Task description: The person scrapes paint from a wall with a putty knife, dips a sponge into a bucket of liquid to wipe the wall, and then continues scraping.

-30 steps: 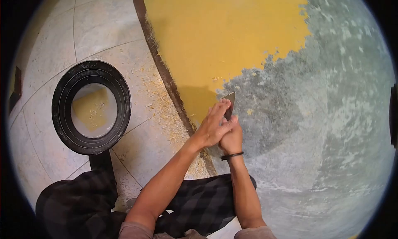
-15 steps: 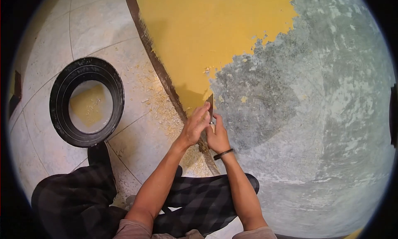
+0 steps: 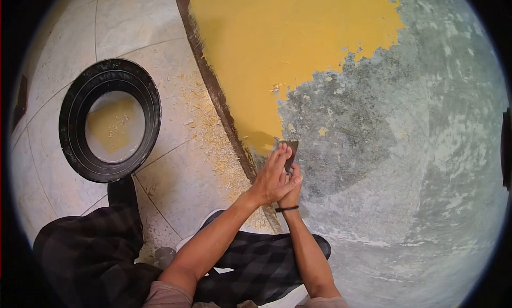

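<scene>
Head view: 2 hands meet on 1 scraper [image 3: 291, 152], its blade against the wall [image 3: 362, 132] at the yellow paint's lower edge. The right hand [image 3: 290, 189] grips its handle end; the left hand [image 3: 272, 177] presses fingers on the blade. Left of them stands a black bucket [image 3: 68, 121].
</scene>
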